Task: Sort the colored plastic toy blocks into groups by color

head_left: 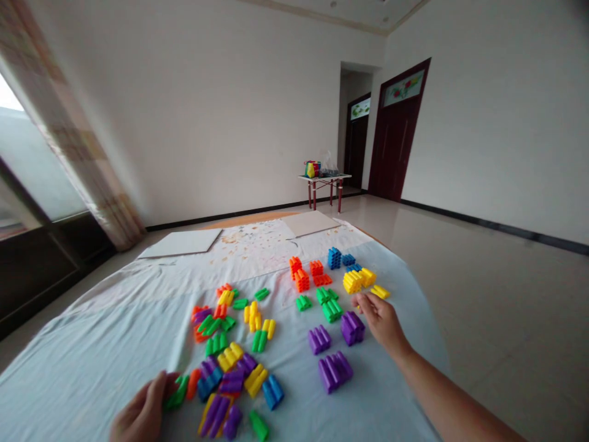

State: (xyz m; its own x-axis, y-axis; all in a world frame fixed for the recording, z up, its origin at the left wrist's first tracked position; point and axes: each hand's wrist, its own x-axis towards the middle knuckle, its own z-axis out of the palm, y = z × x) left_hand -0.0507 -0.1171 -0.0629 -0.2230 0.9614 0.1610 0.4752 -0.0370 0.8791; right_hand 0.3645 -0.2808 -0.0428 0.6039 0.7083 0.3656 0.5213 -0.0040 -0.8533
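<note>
Near the front left, my left hand (146, 406) has its fingers closed at a green plastic block (178, 393) made of joined tubes. It lies at the left edge of a loose mixed heap, beside an orange block (192, 384). My right hand (381, 320) reaches to the right side of the table, thumb and fingers pinched together. A sliver of yellow block (359, 306) shows at its fingertips, mostly hidden. Just beyond them sit stacked yellow blocks (353, 282); purple blocks (353, 328) stand just left of the hand.
Sorted groups of orange (302, 280), green (331, 309) and blue blocks (334, 258) stand right of centre. The mixed heap includes purple blocks (216, 415). Two flat boards (181, 243) lie at the far end of the cloth-covered table (115, 344). A small table (324, 178) stands by the doorway.
</note>
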